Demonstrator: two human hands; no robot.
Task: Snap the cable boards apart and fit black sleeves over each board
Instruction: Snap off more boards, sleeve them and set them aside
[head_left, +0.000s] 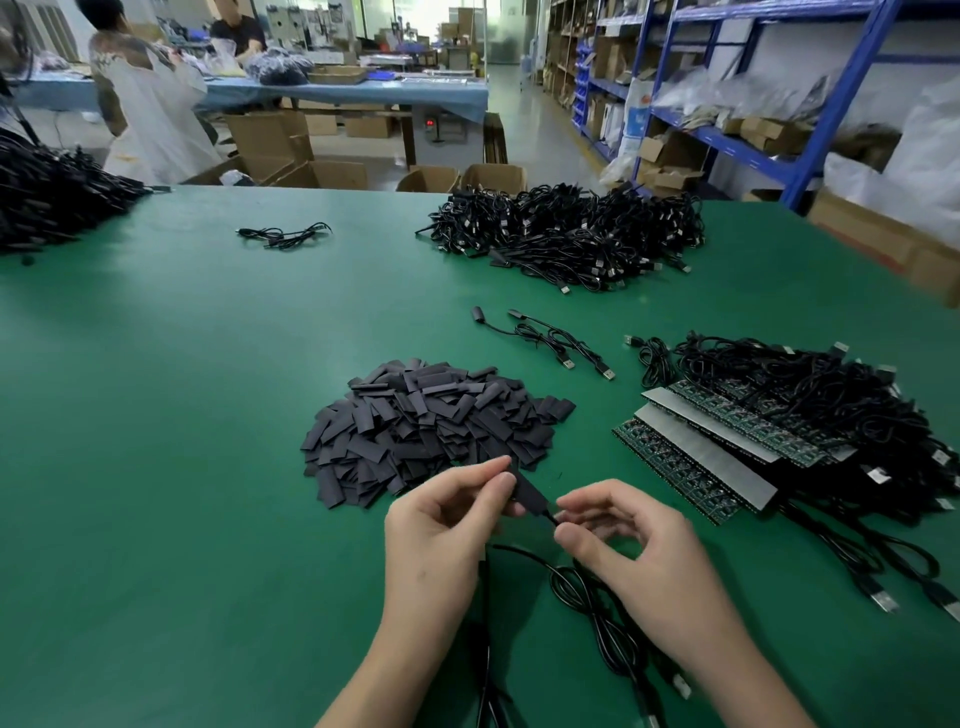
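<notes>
Left hand fingers pinching flat matte black sleeve, right hand fingers pinching its thin cable

left grip: bare | right grip: bare | forearms: bare to frame edge

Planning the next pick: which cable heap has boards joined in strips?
The right-hand heap, beside the sleeve pile: green board strips line its near edge. The far heap shows only cables.
</notes>
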